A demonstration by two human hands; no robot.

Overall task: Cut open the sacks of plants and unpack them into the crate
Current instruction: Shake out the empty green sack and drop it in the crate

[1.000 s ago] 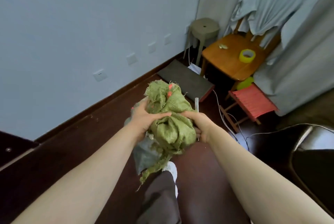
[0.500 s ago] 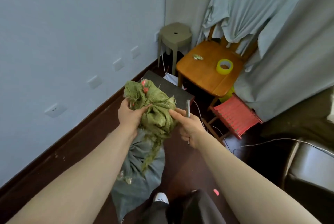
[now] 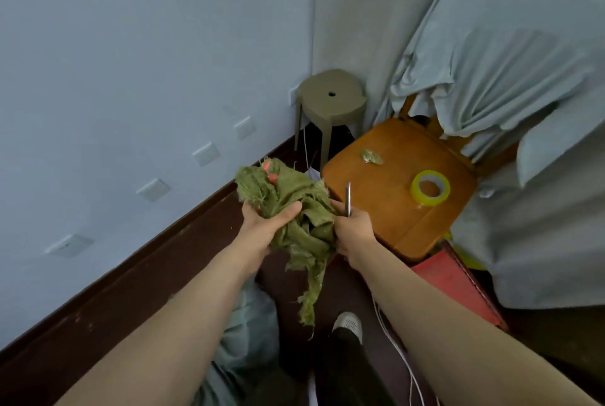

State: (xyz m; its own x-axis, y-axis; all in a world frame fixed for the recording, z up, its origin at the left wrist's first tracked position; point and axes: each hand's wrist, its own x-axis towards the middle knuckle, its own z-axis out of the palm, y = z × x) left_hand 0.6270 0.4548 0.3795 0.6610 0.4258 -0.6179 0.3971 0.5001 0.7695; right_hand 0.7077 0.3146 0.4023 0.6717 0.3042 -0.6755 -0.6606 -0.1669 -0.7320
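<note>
Green woven sack bunched up between both hands, held above the dark floor.
Thumb of the left hand clamps over the cloth; the right hand grips a slim blade upright, just beside the sack, near the wooden chair.

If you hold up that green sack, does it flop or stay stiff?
Probably floppy: the green sack crumples in folds between the left hand and the right hand, which grips a blade, and a frayed strip dangles below. Likely light too: it bunches small.
</note>
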